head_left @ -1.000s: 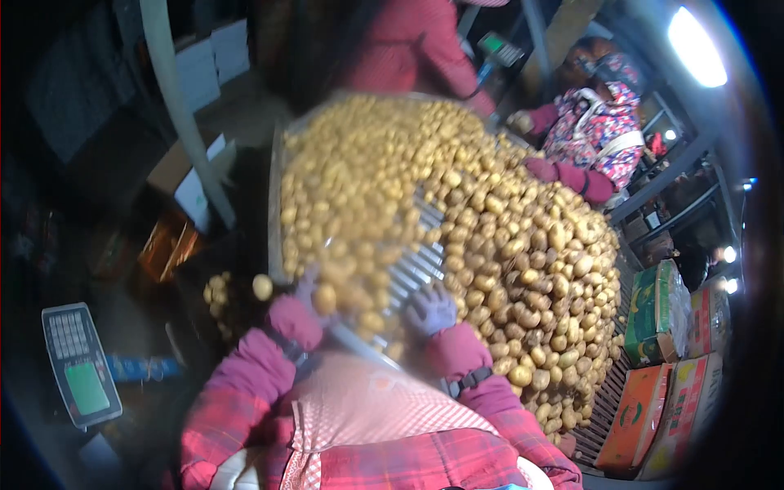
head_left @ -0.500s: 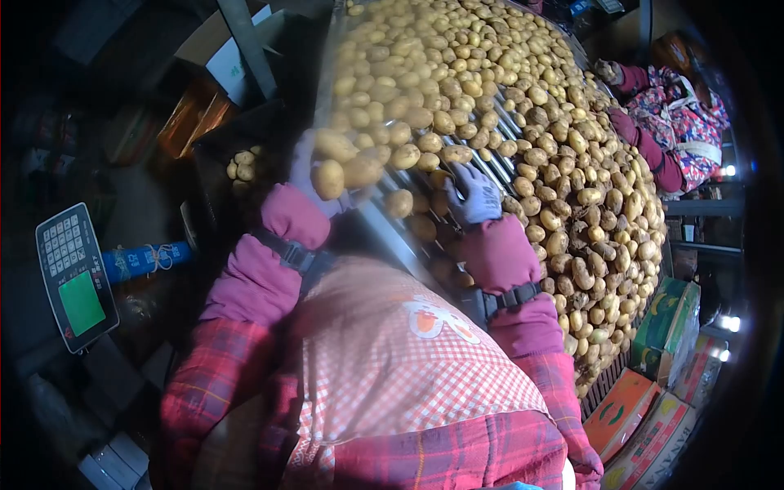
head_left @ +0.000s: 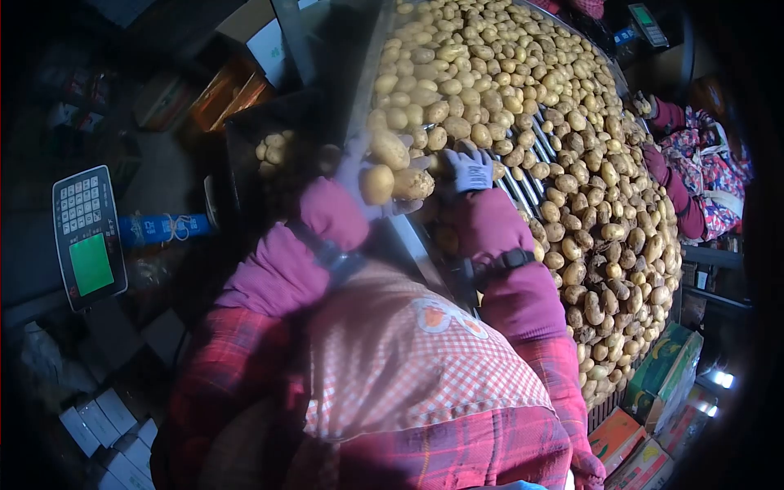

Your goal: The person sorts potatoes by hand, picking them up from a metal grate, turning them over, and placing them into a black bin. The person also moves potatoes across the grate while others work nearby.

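Several yellow-brown potatoes rest in my left hand (head_left: 354,181), which wears a pale glove. It cradles them against the palm, with one rounded potato (head_left: 377,184) in front and a longer potato (head_left: 389,150) above it. My right hand (head_left: 471,169), also gloved, is at the near edge of the potato heap (head_left: 572,139). Its fingers are bent around a shaded potato (head_left: 438,166) that is only partly visible. Metal rollers (head_left: 523,192) show through a gap in the heap just right of this hand.
A dark bin (head_left: 245,155) with a few potatoes is left of the sorting table. A scale display (head_left: 90,237) stands farther left. Cartons (head_left: 665,376) are stacked at lower right. Another person's sleeves (head_left: 674,184) reach toward the heap from the right.
My left hand, with its potatoes, appears farther right, close to my right hand. My right hand's fingers have bent in more. The whole view has shifted, so the surroundings sit farther right.
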The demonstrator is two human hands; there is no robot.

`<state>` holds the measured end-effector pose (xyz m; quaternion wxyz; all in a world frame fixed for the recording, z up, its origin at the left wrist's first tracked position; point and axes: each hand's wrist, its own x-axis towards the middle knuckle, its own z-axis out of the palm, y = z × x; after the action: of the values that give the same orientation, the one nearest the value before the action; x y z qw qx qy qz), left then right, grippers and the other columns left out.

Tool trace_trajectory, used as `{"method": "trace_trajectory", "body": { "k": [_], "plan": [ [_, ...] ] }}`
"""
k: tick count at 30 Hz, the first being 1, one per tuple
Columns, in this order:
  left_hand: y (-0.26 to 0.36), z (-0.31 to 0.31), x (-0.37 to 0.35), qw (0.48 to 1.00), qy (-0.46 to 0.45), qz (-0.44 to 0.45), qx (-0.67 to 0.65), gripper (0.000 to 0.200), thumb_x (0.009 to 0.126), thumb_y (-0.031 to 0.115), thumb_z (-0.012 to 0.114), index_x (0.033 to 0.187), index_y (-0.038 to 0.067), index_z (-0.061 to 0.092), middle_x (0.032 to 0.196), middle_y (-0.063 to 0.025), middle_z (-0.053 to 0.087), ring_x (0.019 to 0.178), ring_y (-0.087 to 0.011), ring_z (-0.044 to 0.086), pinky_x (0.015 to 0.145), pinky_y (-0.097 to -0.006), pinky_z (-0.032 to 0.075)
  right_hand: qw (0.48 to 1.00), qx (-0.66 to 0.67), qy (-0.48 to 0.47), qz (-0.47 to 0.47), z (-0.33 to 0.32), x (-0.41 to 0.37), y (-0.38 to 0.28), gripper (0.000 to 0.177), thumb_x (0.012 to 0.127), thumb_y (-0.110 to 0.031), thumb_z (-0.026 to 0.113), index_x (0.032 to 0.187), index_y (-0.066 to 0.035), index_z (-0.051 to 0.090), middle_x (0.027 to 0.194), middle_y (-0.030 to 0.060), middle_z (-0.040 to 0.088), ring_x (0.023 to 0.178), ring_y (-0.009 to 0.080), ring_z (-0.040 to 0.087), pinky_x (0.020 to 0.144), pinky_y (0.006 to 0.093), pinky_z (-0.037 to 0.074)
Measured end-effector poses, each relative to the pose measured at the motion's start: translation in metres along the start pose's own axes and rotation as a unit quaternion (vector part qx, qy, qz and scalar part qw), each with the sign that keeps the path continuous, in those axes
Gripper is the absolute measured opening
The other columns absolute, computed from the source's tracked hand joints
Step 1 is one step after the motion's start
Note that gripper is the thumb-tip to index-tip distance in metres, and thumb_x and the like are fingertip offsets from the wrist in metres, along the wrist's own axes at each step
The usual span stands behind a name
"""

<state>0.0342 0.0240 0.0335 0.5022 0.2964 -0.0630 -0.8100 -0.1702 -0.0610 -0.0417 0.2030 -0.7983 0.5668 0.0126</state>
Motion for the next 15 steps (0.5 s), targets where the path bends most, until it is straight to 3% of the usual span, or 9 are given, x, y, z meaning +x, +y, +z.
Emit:
{"method": "trace_trajectory", "body": {
  "k": [1,3,4,8,10,12,13,14,15],
  "plan": [
    [-0.001,-0.001,0.001,1.000,0.002,0.001,-0.005,0.070,0.084,0.062,0.052,0.130,0.010,0.045,0.129,-0.0135,0.050,0.100,-0.0316,0.059,0.075,-0.0501,0.053,0.989,0.147,0.026,0.015,-0.003,-0.006,0.003,0.055,0.083,-0.034,0.061,0.131,-0.012,0.046,0.121,0.0092,0.056,0.119,0.0233,0.047,0.100,0.0413,0.036],
    [-0.007,0.003,-0.001,0.999,0.025,0.007,0.024,0.072,0.083,0.065,0.047,0.132,0.012,0.045,0.131,-0.0122,0.050,0.106,-0.0335,0.057,0.076,-0.0512,0.050,0.776,0.628,0.031,0.036,-0.012,-0.025,-0.003,0.043,0.089,-0.016,0.061,0.127,0.000,0.049,0.117,0.0102,0.059,0.103,0.0186,0.058,0.089,0.0300,0.048],
    [-0.010,0.005,0.000,0.999,0.033,0.008,0.041,0.073,0.083,0.067,0.045,0.133,0.013,0.044,0.132,-0.0115,0.050,0.109,-0.0344,0.055,0.077,-0.0517,0.049,0.725,0.688,-0.007,0.007,-0.038,-0.045,-0.018,0.045,0.091,-0.021,0.060,0.130,-0.001,0.049,0.119,0.0084,0.058,0.104,0.0155,0.056,0.090,0.0284,0.045],
    [-0.024,0.004,0.008,1.000,-0.023,-0.004,0.012,0.071,0.085,0.065,0.042,0.135,0.014,0.042,0.133,-0.0087,0.049,0.113,-0.0313,0.053,0.087,-0.0492,0.047,0.881,0.471,0.000,-0.038,-0.028,-0.069,-0.024,0.059,0.090,-0.038,0.057,0.136,-0.005,0.043,0.130,0.0129,0.051,0.119,0.0244,0.049,0.102,0.0358,0.038],
    [-0.036,-0.003,0.017,0.998,-0.028,0.043,-0.026,0.071,0.086,0.065,0.041,0.136,0.014,0.041,0.132,-0.0082,0.049,0.114,-0.0292,0.051,0.092,-0.0470,0.045,0.864,0.501,0.000,-0.047,-0.035,-0.073,-0.020,0.057,0.092,-0.043,0.053,0.136,-0.007,0.045,0.132,0.0114,0.050,0.122,0.0229,0.046,0.101,0.0344,0.037],
    [-0.037,-0.012,0.014,0.946,0.052,0.190,0.256,0.061,0.090,0.060,0.038,0.127,0.012,0.046,0.123,-0.0120,0.054,0.105,-0.0275,0.056,0.088,-0.0427,0.047,0.838,0.544,0.016,-0.035,-0.055,-0.083,-0.013,0.056,0.092,-0.043,0.052,0.134,-0.006,0.046,0.131,0.0107,0.051,0.122,0.0216,0.047,0.100,0.0334,0.038],
    [-0.021,0.007,-0.002,0.847,0.065,0.290,0.440,0.060,0.090,0.059,0.037,0.124,0.011,0.047,0.121,-0.0137,0.055,0.100,-0.0276,0.058,0.084,-0.0426,0.050,0.823,0.559,0.096,-0.025,-0.046,-0.083,0.004,0.044,0.099,-0.032,0.045,0.133,-0.005,0.048,0.128,0.0096,0.054,0.113,0.0188,0.054,0.096,0.0313,0.041],
    [-0.009,0.006,-0.009,0.836,0.065,0.293,0.460,0.059,0.089,0.060,0.037,0.122,0.012,0.049,0.119,-0.0143,0.056,0.098,-0.0285,0.059,0.078,-0.0414,0.049,0.838,0.530,0.128,0.020,-0.048,-0.090,0.025,0.041,0.098,-0.028,0.047,0.132,-0.004,0.049,0.123,0.0086,0.057,0.112,0.0179,0.054,0.095,0.0300,0.042],
    [0.006,-0.003,-0.015,0.923,0.048,0.199,0.327,0.058,0.088,0.060,0.037,0.119,0.013,0.050,0.117,-0.0149,0.057,0.096,-0.0295,0.060,0.072,-0.0403,0.049,0.842,0.507,0.179,0.044,-0.033,-0.094,0.056,0.039,0.097,-0.023,0.050,0.130,-0.003,0.050,0.116,0.0068,0.060,0.105,0.0150,0.057,0.088,0.0268,0.045]
  ]
}}
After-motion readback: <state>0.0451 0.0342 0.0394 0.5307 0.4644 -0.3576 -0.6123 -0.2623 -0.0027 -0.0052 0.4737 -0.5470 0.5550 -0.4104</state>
